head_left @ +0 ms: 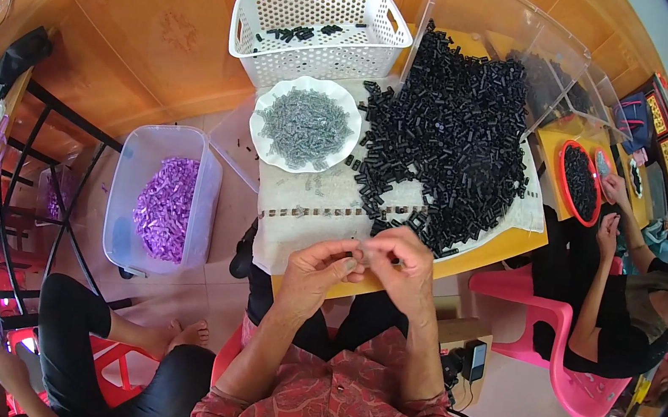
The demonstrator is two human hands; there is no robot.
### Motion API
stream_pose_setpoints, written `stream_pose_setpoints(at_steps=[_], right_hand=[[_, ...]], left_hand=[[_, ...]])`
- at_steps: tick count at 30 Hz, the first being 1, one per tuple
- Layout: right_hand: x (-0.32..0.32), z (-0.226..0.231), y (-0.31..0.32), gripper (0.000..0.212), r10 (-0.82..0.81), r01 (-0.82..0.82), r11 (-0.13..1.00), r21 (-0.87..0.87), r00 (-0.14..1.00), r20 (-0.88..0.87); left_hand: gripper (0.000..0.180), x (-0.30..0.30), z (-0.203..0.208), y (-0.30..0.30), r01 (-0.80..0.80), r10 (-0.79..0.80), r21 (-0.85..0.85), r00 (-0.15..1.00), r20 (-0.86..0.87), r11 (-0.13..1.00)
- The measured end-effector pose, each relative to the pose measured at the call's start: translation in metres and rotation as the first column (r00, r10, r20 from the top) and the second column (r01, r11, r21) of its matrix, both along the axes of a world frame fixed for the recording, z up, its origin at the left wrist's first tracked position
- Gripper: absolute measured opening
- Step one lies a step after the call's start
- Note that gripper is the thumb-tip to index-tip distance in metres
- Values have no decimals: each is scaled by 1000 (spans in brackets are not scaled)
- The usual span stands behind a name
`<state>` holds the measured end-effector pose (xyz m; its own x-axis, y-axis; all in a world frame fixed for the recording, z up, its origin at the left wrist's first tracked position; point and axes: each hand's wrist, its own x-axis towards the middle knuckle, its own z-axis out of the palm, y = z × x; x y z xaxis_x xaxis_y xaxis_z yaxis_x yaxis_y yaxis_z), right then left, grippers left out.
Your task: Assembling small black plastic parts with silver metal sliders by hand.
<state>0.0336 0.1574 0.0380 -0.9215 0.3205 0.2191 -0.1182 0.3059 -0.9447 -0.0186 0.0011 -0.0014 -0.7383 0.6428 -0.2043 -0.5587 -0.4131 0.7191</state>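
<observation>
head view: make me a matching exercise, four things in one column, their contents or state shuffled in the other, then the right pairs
1. scalloped dish
2. perforated basket
3. floor bin
4. left hand

A. holds purple pieces
B. fingertips close to the right hand
C. heaped with grey pieces
D. holds some black pieces

Pairs: 1-C, 2-D, 3-A, 4-B

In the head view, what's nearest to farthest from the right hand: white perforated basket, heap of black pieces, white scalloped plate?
From the right hand:
1. Heap of black pieces, directly ahead.
2. White scalloped plate, ahead, left.
3. White perforated basket, behind the plate.
</observation>
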Motion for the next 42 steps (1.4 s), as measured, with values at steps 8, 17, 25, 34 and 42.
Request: stream_pose_setpoints(at_steps=[8, 17, 25, 34, 42], right_hand=[[-42, -23, 58, 12, -441, 374, 638, 673, 894, -79], [-70, -24, 60, 14, -451, 311, 568, 762, 892, -28], [-64, -32, 68, 16, -406, 312, 647, 695, 913, -31], [-28, -2, 23, 18, -76, 126, 927, -354, 986, 151], [-12, -8, -4, 19, -34, 76, 827, -557, 996, 86]], left_hand=[[25, 0, 0, 2, -45, 31, 103, 991, 131, 994], [26, -3, -2, -1, -86, 50, 167, 977, 208, 982], [26, -1, 3, 2, -127, 94, 141, 971, 220, 982], [24, 0, 0, 0, -106, 48, 204, 962, 270, 973], [25, 0, 1, -1, -143, 58, 258, 949, 310, 956]])
